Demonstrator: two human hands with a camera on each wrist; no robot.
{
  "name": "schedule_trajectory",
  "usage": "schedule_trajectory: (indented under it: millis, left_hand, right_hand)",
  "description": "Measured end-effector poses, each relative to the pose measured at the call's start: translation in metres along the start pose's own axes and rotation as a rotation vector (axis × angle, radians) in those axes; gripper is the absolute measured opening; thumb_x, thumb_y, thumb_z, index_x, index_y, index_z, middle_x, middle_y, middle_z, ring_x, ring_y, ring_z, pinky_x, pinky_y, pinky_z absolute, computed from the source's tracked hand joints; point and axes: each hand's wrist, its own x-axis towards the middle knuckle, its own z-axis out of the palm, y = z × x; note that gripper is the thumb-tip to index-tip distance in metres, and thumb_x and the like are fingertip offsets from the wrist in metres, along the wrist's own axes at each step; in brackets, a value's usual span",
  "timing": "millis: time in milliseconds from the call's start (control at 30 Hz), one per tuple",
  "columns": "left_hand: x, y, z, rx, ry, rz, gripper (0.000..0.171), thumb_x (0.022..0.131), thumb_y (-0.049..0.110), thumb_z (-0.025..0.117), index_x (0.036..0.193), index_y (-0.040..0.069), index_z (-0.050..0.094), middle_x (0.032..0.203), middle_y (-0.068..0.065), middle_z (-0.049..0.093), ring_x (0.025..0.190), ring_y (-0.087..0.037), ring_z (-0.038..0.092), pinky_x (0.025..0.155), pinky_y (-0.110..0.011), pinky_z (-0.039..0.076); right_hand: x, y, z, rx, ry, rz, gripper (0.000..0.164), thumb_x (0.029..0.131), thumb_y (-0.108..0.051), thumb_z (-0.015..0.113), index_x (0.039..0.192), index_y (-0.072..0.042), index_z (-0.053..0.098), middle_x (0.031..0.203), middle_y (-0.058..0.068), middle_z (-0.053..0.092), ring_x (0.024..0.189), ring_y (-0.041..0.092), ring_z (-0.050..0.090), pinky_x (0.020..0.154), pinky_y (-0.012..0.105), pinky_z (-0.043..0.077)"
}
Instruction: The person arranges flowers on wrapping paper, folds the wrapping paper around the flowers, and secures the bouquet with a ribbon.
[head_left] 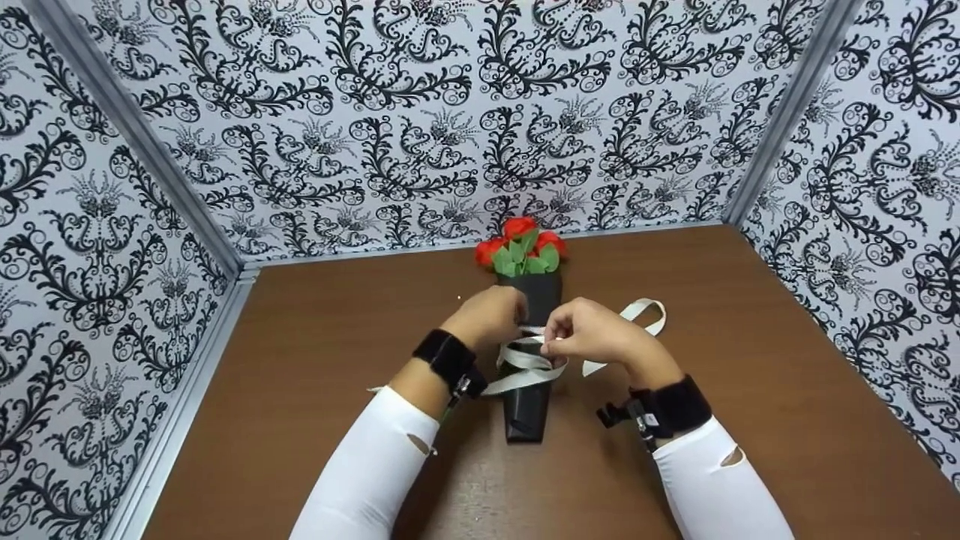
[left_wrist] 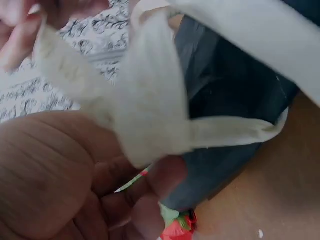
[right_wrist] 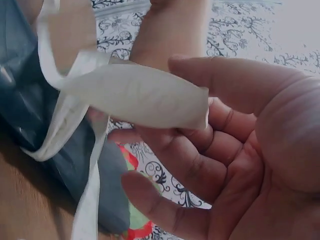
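A bouquet of red roses with green leaves lies on the table in a black wrapper, its blooms toward the back wall. A cream ribbon crosses and loops over the wrapper's middle. My left hand is over the wrapper's left side; in the left wrist view its curled fingers hold the ribbon, partly hidden by it. On the right side, my right hand pinches a folded length of ribbon between thumb and fingers.
One ribbon tail curls out on the right of the bouquet, and another runs left under my left wrist. The brown table meets patterned walls at the back and sides, with metal framing at the corners.
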Motion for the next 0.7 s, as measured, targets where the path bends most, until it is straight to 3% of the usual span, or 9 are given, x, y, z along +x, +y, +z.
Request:
schedule_trajectory:
  millis: [133,233,367,500,600,700]
  left_hand:
    - [-0.011,-0.019,0.0,-0.244,0.087,-0.034,0.031,0.091,0.013,0.071,0.122,0.012,0.07,0.101,-0.001,0.07,0.091,-0.019,0.067,0.083,-0.037,0.058]
    - [-0.024,-0.033,0.002,-0.412,0.156,-0.078,0.044,0.093,0.009,0.067,0.136,0.01,0.062,0.095,-0.004,0.067,0.081,-0.018,0.064,0.074,-0.036,0.058]
    - [-0.036,-0.041,0.007,-0.633,0.204,-0.147,0.048,0.095,0.006,0.064,0.141,0.014,0.055,0.082,-0.005,0.063,0.062,-0.018,0.06,0.057,-0.033,0.056]
    - [-0.04,-0.037,0.01,-0.837,0.219,-0.172,0.046,0.095,0.007,0.066,0.137,0.022,0.056,0.083,-0.003,0.06,0.06,-0.018,0.059,0.054,-0.033,0.054]
    - [-0.04,-0.034,0.008,-0.873,0.255,-0.177,0.045,0.093,0.008,0.067,0.135,0.021,0.058,0.085,-0.004,0.062,0.059,-0.017,0.058,0.053,-0.032,0.053]
    - [-0.04,-0.036,0.006,-0.808,0.304,-0.192,0.042,0.093,0.007,0.066,0.134,0.015,0.06,0.085,-0.012,0.069,0.055,-0.017,0.058,0.049,-0.031,0.051]
  right_hand:
    - [-0.004,0.007,-0.007,-0.038,-0.002,0.038,0.011,0.087,-0.019,0.083,0.079,-0.017,0.076,0.068,-0.007,0.066,0.062,0.005,0.059,0.061,0.021,0.048]
    - [-0.008,0.011,-0.013,-0.058,-0.003,0.058,0.01,0.087,-0.018,0.082,0.08,-0.016,0.075,0.068,-0.007,0.065,0.059,0.005,0.059,0.062,0.022,0.048]
    - [-0.012,0.012,-0.02,-0.071,0.013,0.08,0.007,0.088,-0.017,0.081,0.084,-0.016,0.075,0.071,-0.007,0.065,0.065,0.008,0.058,0.065,0.022,0.048]
    - [-0.014,0.009,-0.023,-0.056,0.046,0.096,0.004,0.089,-0.018,0.08,0.089,-0.017,0.076,0.076,-0.007,0.065,0.074,0.01,0.059,0.069,0.024,0.048]
    - [-0.013,0.006,-0.022,-0.039,0.07,0.074,0.003,0.09,-0.017,0.079,0.091,-0.017,0.076,0.076,-0.007,0.065,0.075,0.012,0.059,0.069,0.024,0.048]
    - [-0.011,0.004,-0.021,-0.02,0.079,0.054,0.004,0.091,-0.017,0.079,0.094,-0.017,0.077,0.076,-0.008,0.064,0.075,0.012,0.059,0.069,0.023,0.048]
